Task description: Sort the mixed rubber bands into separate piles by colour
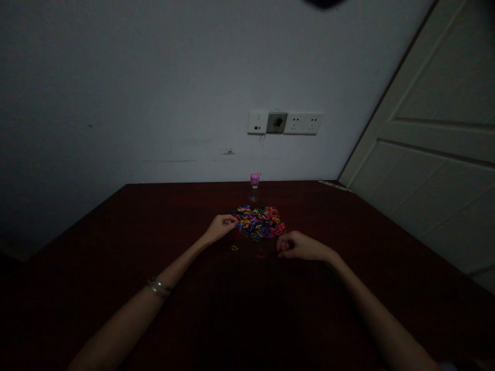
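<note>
A heap of small multicoloured rubber bands (259,221) lies on the dark reddish-brown table. My left hand (222,226) is at the heap's left edge, its fingers closed in a pinch; whatever is between the tips is too small to make out. Below the heap's right side rests my right hand (292,245), fingers curled with thumb and forefinger together near the tabletop. Its grip is too dark to show what is in it. Between the hands, a yellow rubber band (234,248) and some dim reddish bands (260,254) lie apart from the heap.
Behind the heap stands a small clear bottle (253,195) with a pink cap, close to the wall. Wall sockets (303,123) are above the table (174,206). A pale panelled door (433,154) borders the right side. The light is dim.
</note>
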Available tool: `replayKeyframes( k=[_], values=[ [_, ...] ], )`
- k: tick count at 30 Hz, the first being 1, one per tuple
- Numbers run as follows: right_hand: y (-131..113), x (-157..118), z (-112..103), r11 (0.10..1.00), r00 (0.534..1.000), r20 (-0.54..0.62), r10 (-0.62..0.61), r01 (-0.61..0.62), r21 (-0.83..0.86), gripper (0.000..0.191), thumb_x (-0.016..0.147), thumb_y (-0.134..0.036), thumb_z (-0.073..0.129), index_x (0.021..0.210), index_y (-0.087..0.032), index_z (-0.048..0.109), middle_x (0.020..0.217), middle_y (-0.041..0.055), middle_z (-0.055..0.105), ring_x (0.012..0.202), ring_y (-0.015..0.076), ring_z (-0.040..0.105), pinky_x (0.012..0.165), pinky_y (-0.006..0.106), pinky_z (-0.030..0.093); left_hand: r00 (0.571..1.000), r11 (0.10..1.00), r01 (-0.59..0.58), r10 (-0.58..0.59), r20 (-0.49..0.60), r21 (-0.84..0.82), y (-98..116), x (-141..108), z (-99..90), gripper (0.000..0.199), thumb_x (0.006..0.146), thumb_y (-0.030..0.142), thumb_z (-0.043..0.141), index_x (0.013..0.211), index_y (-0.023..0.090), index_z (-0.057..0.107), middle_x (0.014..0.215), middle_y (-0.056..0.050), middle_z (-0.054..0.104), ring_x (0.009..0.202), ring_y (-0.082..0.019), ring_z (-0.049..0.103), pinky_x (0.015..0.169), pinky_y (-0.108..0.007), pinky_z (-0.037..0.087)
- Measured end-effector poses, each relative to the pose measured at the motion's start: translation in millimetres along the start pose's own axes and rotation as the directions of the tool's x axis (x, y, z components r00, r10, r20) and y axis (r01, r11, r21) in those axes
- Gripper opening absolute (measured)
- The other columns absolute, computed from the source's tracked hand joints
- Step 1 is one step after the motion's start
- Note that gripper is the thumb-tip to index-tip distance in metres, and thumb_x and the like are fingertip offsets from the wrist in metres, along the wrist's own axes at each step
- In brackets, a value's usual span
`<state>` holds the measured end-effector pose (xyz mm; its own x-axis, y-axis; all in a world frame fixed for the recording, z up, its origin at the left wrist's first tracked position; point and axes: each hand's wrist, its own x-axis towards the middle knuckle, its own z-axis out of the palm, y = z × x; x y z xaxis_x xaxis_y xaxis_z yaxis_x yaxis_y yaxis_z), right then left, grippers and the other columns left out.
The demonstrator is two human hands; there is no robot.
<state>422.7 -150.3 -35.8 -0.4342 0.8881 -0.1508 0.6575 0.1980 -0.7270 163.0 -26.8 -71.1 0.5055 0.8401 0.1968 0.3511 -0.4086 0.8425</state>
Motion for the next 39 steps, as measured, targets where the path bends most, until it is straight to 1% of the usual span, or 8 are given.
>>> replayKeyframes(
  k=[4, 7, 9, 14, 21, 26, 31, 39],
  values=[
    [10.5, -4.7, -14.2, 1.0, 0.993, -0.113, 0.016, -0.012, 0.028, 0.026, 0.067, -0.036, 0.06, 0.081, -0.014, 0.06, 0.064, -0.0008, 0.052, 0.059, 0.0102, 0.047, 0.053, 0.021, 0.037, 1.0, 1.0, -0.008, 0.008, 0.008, -0.001, -1.7, -0.1, 0.0, 0.027, 0.07, 0.034, 0.053, 0.077, 0.01, 0.064, 0.064, -0.002, 0.06, 0.056, -0.009, 0.049, 0.052, -0.019, 0.037],
    [27.7, -5.2, -26.1, 0.999, 0.964, -0.261, 0.046, -0.039, 0.029, 0.026, 0.071, -0.036, 0.056, 0.083, -0.013, 0.06, 0.067, 0.0002, 0.053, 0.061, 0.0103, 0.047, 0.056, 0.022, 0.038, 1.0, 1.0, -0.008, 0.008, 0.01, -0.001, -1.1, -0.4, -0.3, 0.027, 0.07, 0.033, 0.053, 0.076, 0.01, 0.064, 0.065, -0.002, 0.061, 0.057, -0.01, 0.05, 0.052, -0.019, 0.037],
    [39.0, -2.1, -30.7, 0.998, 0.951, -0.303, 0.067, -0.066, 0.015, 0.027, 0.072, -0.036, 0.055, 0.086, -0.013, 0.059, 0.07, 0.0013, 0.054, 0.062, 0.0109, 0.049, 0.057, 0.023, 0.039, 1.0, 1.0, -0.002, 0.002, 0.008, -0.004, 0.0, -0.7, -0.5, 0.026, 0.07, 0.033, 0.053, 0.077, 0.01, 0.065, 0.066, -0.003, 0.061, 0.058, -0.01, 0.051, 0.052, -0.019, 0.037],
    [47.4, 13.8, -31.7, 0.996, 0.97, -0.24, 0.051, -0.067, -0.058, 0.03, 0.069, -0.034, 0.059, 0.091, -0.014, 0.059, 0.074, 0.0017, 0.058, 0.063, 0.0115, 0.051, 0.059, 0.024, 0.04, 1.0, 1.0, -0.006, 0.006, -0.002, -0.017, 0.6, -1.4, -1.1, 0.026, 0.07, 0.033, 0.053, 0.077, 0.01, 0.065, 0.07, -0.004, 0.063, 0.062, -0.012, 0.053, 0.056, -0.02, 0.04],
    [42.9, 24.9, -32.9, 0.993, 0.984, -0.177, 0.021, -0.041, -0.114, 0.027, 0.068, -0.036, 0.059, 0.082, -0.014, 0.06, 0.074, 0.0026, 0.059, 0.064, 0.0123, 0.053, 0.059, 0.024, 0.041, 1.0, 1.0, 0.011, -0.011, 0.0, -0.013, 1.4, -1.4, -1.1, 0.025, 0.07, 0.031, 0.053, 0.076, 0.01, 0.065, 0.071, -0.005, 0.064, 0.062, -0.012, 0.054, 0.059, -0.022, 0.041],
    [51.6, 22.8, -29.8, 0.999, 0.974, -0.227, 0.0, -0.01, -0.041, 0.027, 0.068, -0.039, 0.06, 0.078, -0.013, 0.061, 0.074, 0.0028, 0.061, 0.067, 0.013, 0.054, 0.061, 0.024, 0.041, 1.0, 1.0, 0.017, -0.017, -0.005, -0.005, 5.0, -1.9, -1.2, 0.022, 0.07, 0.029, 0.054, 0.075, 0.011, 0.065, 0.072, -0.004, 0.064, 0.063, -0.012, 0.054, 0.059, -0.022, 0.041],
    [58.8, 22.0, -29.7, 0.997, 0.964, -0.257, 0.069, -0.074, -0.011, 0.03, 0.067, -0.041, 0.06, 0.077, -0.013, 0.063, 0.066, 0.0011, 0.058, 0.061, 0.0113, 0.05, 0.056, 0.023, 0.039, 1.0, 1.0, 0.028, -0.028, -0.001, 0.006, 4.9, -2.7, -1.3, 0.024, 0.071, 0.031, 0.053, 0.076, 0.011, 0.064, 0.068, -0.003, 0.063, 0.058, -0.01, 0.052, 0.055, -0.02, 0.039],
    [41.7, 11.9, -33.8, 0.999, 0.951, -0.306, 0.042, -0.04, 0.01, 0.031, 0.066, -0.044, 0.061, 0.072, -0.014, 0.062, 0.068, 0.0014, 0.057, 0.06, 0.0111, 0.048, 0.056, 0.024, 0.038, 1.0, 1.0, 0.02, -0.02, -0.005, -0.024, 7.1, -2.1, -3.2, 0.026, 0.069, 0.033, 0.054, 0.075, 0.01, 0.064, 0.06, -0.001, 0.057, 0.052, -0.008, 0.045, 0.048, -0.018, 0.033]
  ],
)
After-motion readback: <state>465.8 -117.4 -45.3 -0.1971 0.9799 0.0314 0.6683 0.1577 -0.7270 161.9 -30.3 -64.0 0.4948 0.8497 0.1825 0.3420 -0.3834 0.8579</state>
